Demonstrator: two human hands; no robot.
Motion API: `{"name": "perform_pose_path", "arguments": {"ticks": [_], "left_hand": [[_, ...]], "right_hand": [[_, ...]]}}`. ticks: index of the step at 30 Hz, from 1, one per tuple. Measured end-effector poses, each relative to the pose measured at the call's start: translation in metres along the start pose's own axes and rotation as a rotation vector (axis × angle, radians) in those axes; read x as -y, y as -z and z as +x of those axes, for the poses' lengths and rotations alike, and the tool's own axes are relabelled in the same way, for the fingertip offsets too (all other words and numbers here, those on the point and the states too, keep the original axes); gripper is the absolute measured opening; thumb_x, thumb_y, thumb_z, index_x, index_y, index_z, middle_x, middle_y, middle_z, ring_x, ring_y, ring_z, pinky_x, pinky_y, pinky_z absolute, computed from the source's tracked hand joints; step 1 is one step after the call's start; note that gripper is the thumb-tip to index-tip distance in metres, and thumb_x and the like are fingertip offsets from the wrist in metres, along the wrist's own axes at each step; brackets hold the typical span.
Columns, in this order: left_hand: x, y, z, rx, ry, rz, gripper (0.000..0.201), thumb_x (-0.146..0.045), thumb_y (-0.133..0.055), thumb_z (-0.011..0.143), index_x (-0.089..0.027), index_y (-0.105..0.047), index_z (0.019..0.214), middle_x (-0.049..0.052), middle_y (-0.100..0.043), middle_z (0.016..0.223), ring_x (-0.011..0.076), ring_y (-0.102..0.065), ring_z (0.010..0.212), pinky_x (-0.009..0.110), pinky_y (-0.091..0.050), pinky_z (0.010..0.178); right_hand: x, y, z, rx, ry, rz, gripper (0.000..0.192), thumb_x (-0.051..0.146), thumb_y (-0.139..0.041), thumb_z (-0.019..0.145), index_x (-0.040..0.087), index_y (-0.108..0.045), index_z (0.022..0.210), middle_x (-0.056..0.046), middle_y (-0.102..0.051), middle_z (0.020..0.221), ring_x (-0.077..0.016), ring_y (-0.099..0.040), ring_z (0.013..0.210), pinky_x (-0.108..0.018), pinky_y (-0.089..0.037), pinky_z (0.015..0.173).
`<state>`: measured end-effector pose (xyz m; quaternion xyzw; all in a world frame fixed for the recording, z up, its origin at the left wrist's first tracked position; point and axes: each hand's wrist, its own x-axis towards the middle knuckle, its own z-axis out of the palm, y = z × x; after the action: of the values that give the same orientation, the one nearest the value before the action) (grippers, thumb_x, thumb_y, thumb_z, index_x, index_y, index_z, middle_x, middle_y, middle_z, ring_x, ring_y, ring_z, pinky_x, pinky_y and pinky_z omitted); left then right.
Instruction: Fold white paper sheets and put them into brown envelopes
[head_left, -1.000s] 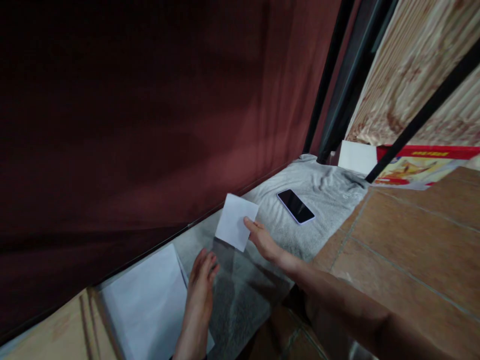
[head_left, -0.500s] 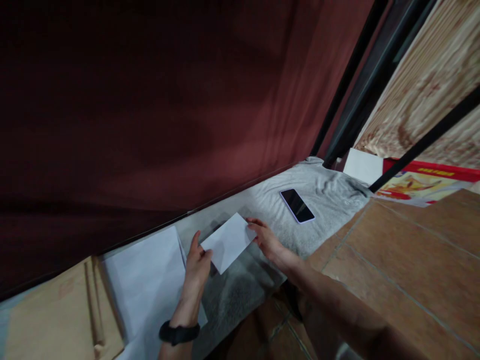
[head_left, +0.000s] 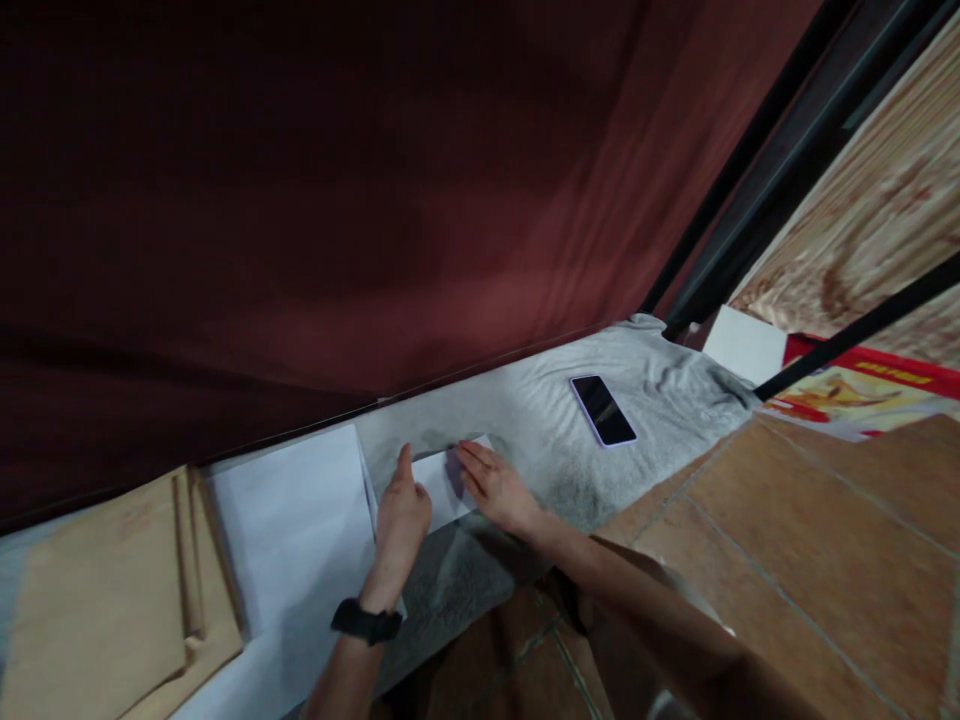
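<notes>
A dark red curtain [head_left: 390,200] takes up most of the view. The tiled floor [head_left: 810,530] spreads at lower right. Between them runs a long grey cloth [head_left: 540,440], its far edge along the curtain's foot and its near edge dropping off above the floor. Brown envelopes [head_left: 105,600] lie at the left end, overlapping large white sheets [head_left: 300,540]; both lie as they did half a second ago.

The left hand [head_left: 403,505] is at the left end of the small folded paper, just beside the sheets, forefinger raised and thumb spread from it; whether its hidden fingers pinch the paper, I cannot tell. The right hand [head_left: 499,490] has moved inward over the right part, its straight fingers laid across the paper rather than holding its end.

The phone [head_left: 604,410], screen up, has kept its place, with grey cloth stretching between it and the right hand. The folded paper [head_left: 441,490] now shows as a narrower strip, low over the cloth. Its long axis rises from left to upper right, roughly along the curtain, the right end toward the phone. Cloth also extends behind and in front of it; the sheets leave little room leftward.
</notes>
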<state>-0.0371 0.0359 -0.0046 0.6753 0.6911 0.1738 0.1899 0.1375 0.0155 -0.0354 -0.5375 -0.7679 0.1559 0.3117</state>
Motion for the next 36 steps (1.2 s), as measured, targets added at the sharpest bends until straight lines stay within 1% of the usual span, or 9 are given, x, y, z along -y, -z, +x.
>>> {"name": "perform_pose_path", "arguments": {"ticks": [2, 5, 7, 9, 14, 19, 24, 29, 36], "left_hand": [[-0.005, -0.001, -0.008, -0.1, -0.061, 0.129, 0.061, -0.008, -0.036, 0.09, -0.007, -0.038, 0.152, 0.022, -0.066, 0.129, 0.0288, -0.067, 0.113, 0.043, -0.052, 0.098], [-0.014, -0.012, -0.021, -0.255, -0.19, 0.247, 0.052, -0.019, -0.034, 0.098, -0.006, -0.045, 0.147, 0.025, -0.055, 0.144, 0.0362, -0.055, 0.131, 0.053, -0.047, 0.105], [-0.021, -0.026, -0.029, -0.263, -0.341, 0.228, 0.052, -0.027, -0.033, 0.101, -0.007, -0.045, 0.147, 0.021, -0.047, 0.154, 0.0349, -0.042, 0.144, 0.054, -0.041, 0.114], [-0.027, -0.041, -0.036, -0.197, -0.451, 0.2, 0.055, -0.033, -0.032, 0.102, -0.009, -0.039, 0.152, 0.018, -0.045, 0.157, 0.0304, -0.035, 0.149, 0.05, -0.036, 0.119], [-0.029, -0.059, -0.045, -0.146, -0.398, 0.224, 0.065, -0.042, -0.029, 0.104, -0.006, -0.026, 0.157, 0.019, -0.035, 0.162, 0.0274, -0.031, 0.152, 0.048, -0.032, 0.122], [-0.02, -0.058, -0.046, -0.147, -0.366, 0.267, 0.067, -0.046, -0.029, 0.103, -0.006, -0.027, 0.157, 0.019, -0.036, 0.162, 0.0271, -0.029, 0.153, 0.049, -0.029, 0.124], [-0.015, -0.058, -0.047, -0.131, -0.356, 0.278, 0.063, -0.041, -0.028, 0.104, -0.007, -0.028, 0.157, 0.016, -0.033, 0.164, 0.025, -0.023, 0.155, 0.048, -0.023, 0.126], [-0.014, -0.056, -0.048, -0.095, -0.322, 0.285, 0.062, -0.037, -0.032, 0.102, -0.008, -0.028, 0.157, 0.015, -0.027, 0.166, 0.0245, -0.02, 0.155, 0.045, -0.02, 0.127], [-0.009, -0.052, -0.051, -0.095, -0.253, 0.316, 0.069, -0.043, -0.037, 0.1, -0.006, -0.027, 0.157, 0.02, -0.024, 0.166, 0.0307, -0.019, 0.155, 0.051, -0.019, 0.126]], "right_hand": [[0.002, -0.008, -0.004, 0.058, 0.071, -0.134, 0.049, 0.03, -0.046, 0.103, 0.012, -0.049, 0.148, -0.014, -0.047, 0.155, -0.0257, -0.042, 0.145, -0.045, -0.034, 0.122], [0.0, -0.012, -0.009, 0.095, 0.114, -0.248, 0.054, 0.033, -0.046, 0.104, 0.008, -0.044, 0.151, -0.015, -0.043, 0.158, -0.0269, -0.037, 0.148, -0.045, -0.032, 0.123], [-0.002, -0.012, -0.011, 0.116, 0.139, -0.295, 0.056, 0.032, -0.048, 0.102, 0.009, -0.042, 0.153, -0.015, -0.041, 0.159, -0.0263, -0.037, 0.148, -0.044, -0.032, 0.124], [-0.004, -0.012, -0.013, 0.131, 0.162, -0.345, 0.059, 0.028, -0.05, 0.1, 0.008, -0.04, 0.154, -0.015, -0.041, 0.159, -0.0257, -0.037, 0.148, -0.043, -0.031, 0.124], [-0.007, -0.015, -0.017, 0.116, 0.202, -0.435, 0.062, 0.022, -0.047, 0.098, 0.009, -0.033, 0.157, -0.013, -0.036, 0.162, -0.0256, -0.033, 0.149, -0.045, -0.028, 0.125], [-0.012, -0.011, -0.018, 0.12, 0.231, -0.428, 0.058, 0.02, -0.04, 0.101, 0.012, -0.033, 0.158, -0.013, -0.036, 0.162, -0.0261, -0.03, 0.151, -0.05, -0.025, 0.125], [-0.022, 0.0, -0.018, 0.149, 0.12, -0.446, 0.055, 0.025, -0.035, 0.105, 0.013, -0.032, 0.158, -0.012, -0.035, 0.163, -0.0264, -0.03, 0.151, -0.051, -0.022, 0.124], [-0.032, 0.01, -0.02, 0.187, 0.075, -0.484, 0.055, 0.029, -0.029, 0.107, 0.013, -0.03, 0.159, -0.012, -0.033, 0.163, -0.0251, -0.029, 0.152, -0.049, -0.02, 0.124], [-0.041, 0.02, -0.025, 0.19, 0.039, -0.511, 0.056, 0.033, -0.026, 0.108, 0.01, -0.031, 0.158, -0.013, -0.035, 0.162, -0.0251, -0.029, 0.152, -0.047, -0.021, 0.124]]}}
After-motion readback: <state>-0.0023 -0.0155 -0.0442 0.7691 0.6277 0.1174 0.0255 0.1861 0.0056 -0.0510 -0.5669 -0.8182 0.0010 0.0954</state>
